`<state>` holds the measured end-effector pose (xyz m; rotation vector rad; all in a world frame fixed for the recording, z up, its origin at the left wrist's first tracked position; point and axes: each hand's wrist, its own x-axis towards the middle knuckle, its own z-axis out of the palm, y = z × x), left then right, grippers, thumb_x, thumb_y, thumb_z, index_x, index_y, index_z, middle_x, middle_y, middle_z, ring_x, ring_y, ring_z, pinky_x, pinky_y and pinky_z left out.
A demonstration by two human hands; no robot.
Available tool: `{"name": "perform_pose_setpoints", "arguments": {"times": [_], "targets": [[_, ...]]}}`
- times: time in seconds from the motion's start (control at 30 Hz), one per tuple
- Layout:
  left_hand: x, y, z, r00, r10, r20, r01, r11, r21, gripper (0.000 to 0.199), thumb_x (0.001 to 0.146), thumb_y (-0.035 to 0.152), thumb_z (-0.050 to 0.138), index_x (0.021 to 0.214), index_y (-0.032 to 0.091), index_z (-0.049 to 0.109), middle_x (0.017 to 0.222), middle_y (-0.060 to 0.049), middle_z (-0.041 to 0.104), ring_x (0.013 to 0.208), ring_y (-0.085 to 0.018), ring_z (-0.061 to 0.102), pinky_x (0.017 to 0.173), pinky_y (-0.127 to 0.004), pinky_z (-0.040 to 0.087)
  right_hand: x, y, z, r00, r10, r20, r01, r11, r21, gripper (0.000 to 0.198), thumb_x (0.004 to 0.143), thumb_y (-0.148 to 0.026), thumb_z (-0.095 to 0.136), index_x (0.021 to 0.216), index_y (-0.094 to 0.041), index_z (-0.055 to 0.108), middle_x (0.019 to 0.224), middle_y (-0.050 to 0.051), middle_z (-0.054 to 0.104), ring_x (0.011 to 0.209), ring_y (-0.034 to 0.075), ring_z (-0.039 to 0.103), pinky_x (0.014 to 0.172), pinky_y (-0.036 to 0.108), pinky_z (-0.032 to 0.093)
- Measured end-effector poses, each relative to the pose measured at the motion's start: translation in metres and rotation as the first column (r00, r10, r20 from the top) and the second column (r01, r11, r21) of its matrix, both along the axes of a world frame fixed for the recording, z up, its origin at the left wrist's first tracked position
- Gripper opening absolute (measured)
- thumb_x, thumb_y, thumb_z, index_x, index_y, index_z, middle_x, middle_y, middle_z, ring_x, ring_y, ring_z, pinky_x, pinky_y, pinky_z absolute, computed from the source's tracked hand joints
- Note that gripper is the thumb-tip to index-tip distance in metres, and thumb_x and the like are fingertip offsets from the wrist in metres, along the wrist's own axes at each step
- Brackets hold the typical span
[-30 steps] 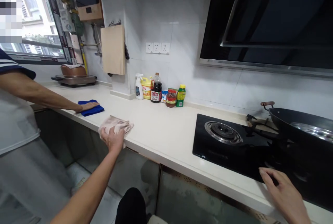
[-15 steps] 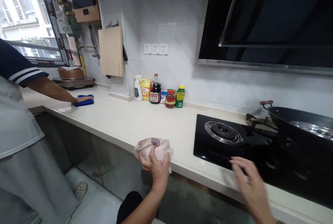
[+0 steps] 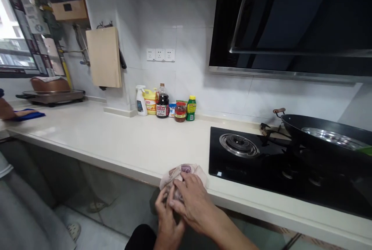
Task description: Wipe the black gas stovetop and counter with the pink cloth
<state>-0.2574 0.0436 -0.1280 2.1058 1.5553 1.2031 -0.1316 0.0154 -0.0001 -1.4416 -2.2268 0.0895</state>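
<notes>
A pale pinkish cloth (image 3: 200,171) with a purple patch is bunched up at the counter's front edge, left of the stove. My left hand (image 3: 169,219) grips its near side from below, fingers curled. Over the top of the same cloth, my right hand (image 3: 195,200) presses with bent fingers, its thumb close to my left fingers. The two hands cover much of the cloth's near part.
A black gas stove (image 3: 229,164) with a large wok (image 3: 293,124) is on the right. Several bottles and jars, among them a soy sauce bottle (image 3: 162,104), line the wall. At far left a co-worker's hand (image 3: 14,115) rests on a blue cloth (image 3: 32,116).
My right hand has come left from beside the stove onto the cloth. My left hand and the cloth are slightly lower and further right. The view has turned right.
</notes>
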Motion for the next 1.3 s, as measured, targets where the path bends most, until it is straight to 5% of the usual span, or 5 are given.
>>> {"name": "perform_pose_setpoints", "arguments": {"times": [0.27,0.57,0.8,1.0,1.3], "targets": [[-0.104,0.057,0.062,0.992,0.117,0.037,-0.119,0.992,0.048,0.048,0.083,0.033,0.041,0.121,0.032,0.071,0.093,-0.004,0.063,0.096,-0.027,0.064,0.09,-0.046,0.052,-0.056,0.054,-0.016,0.932,-0.155,0.326,0.161,0.987,0.009,0.064,0.09,-0.027,0.064,0.147,-0.009,0.042,0.152,0.033,0.039,0.139,0.046,0.041,0.108,0.072,0.028],[-0.087,0.1,0.131,0.99,0.133,0.038,-0.138,0.911,0.39,0.035,0.089,0.034,0.042,0.101,0.024,0.072,0.1,-0.007,0.061,0.102,-0.027,0.059,0.1,-0.045,0.046,-0.087,0.079,-0.033,0.976,-0.117,0.184,0.075,0.972,0.221,0.047,0.101,-0.012,0.025,0.147,-0.016,0.036,0.145,0.026,0.051,0.131,0.039,0.053,0.099,0.071,0.038],[-0.06,0.147,0.14,0.975,0.07,-0.212,-0.023,0.977,0.214,0.037,0.086,0.031,0.042,0.101,0.023,0.074,0.106,-0.008,0.068,0.108,-0.027,0.06,0.102,-0.044,0.045,-0.041,0.062,-0.049,0.952,-0.23,0.201,0.136,0.907,0.398,0.04,0.103,-0.021,0.033,0.142,-0.024,0.042,0.13,0.021,0.063,0.118,0.035,0.062,0.095,0.064,0.045],[-0.06,0.162,0.132,0.949,0.003,-0.314,0.012,0.999,0.044,0.042,0.082,0.04,0.045,0.099,0.021,0.077,0.112,-0.009,0.075,0.11,-0.029,0.065,0.099,-0.04,0.048,0.032,0.025,-0.064,0.886,-0.445,0.132,0.231,0.671,0.705,0.037,0.096,-0.025,0.056,0.133,-0.026,0.049,0.117,0.015,0.068,0.11,0.03,0.064,0.093,0.054,0.048],[-0.065,0.168,0.143,0.941,-0.034,-0.337,0.011,0.997,-0.07,0.054,0.084,0.048,0.044,0.11,0.013,0.076,0.121,-0.016,0.073,0.112,-0.031,0.067,0.097,-0.039,0.05,0.15,-0.054,-0.052,0.837,-0.481,0.262,0.29,0.795,0.533,0.088,0.063,-0.032,0.089,0.14,-0.026,0.048,0.129,0.018,0.06,0.112,0.034,0.058,0.097,0.054,0.042]]}}
